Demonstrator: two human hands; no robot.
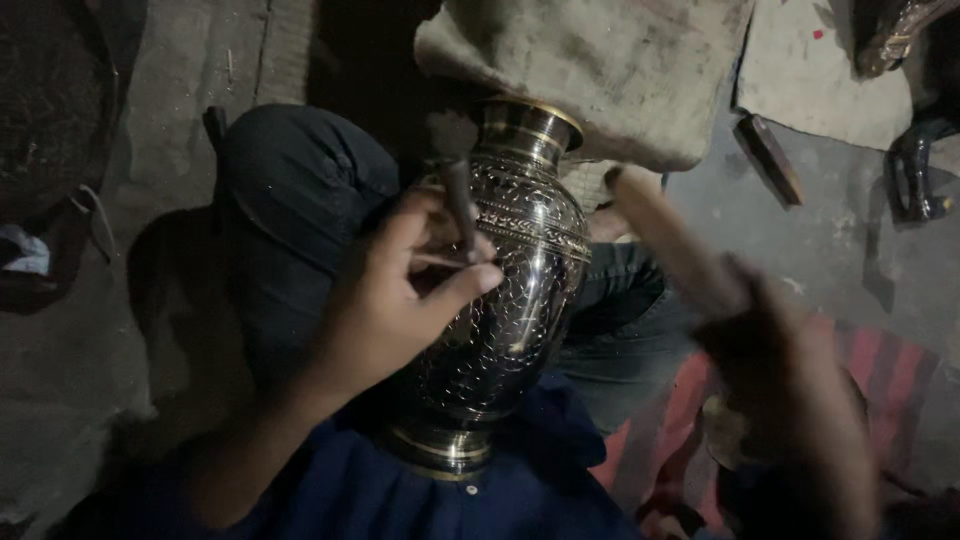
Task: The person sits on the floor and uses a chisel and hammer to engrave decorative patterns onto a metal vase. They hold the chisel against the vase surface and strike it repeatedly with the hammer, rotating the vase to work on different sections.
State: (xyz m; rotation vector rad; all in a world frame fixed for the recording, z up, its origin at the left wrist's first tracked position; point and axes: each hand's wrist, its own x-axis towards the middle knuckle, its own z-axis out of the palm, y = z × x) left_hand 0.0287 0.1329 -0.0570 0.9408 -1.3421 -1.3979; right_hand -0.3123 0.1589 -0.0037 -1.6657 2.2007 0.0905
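A dark metal vase [510,300] with fine engraved patterns and brass rings lies tilted across my lap, its mouth pointing away from me. My left hand [395,290] rests against the vase's side and pinches a thin metal chisel [460,190] whose tip meets the engraved surface. My right hand [790,380], blurred by motion, grips a wooden stick-like mallet [670,235] raised to the right of the vase.
My knee in dark trousers [300,190] props the vase from the left. A worn cloth sack [610,70] lies beyond the vase. A red striped cloth [880,370] covers the floor at right, near a small wooden block [770,160].
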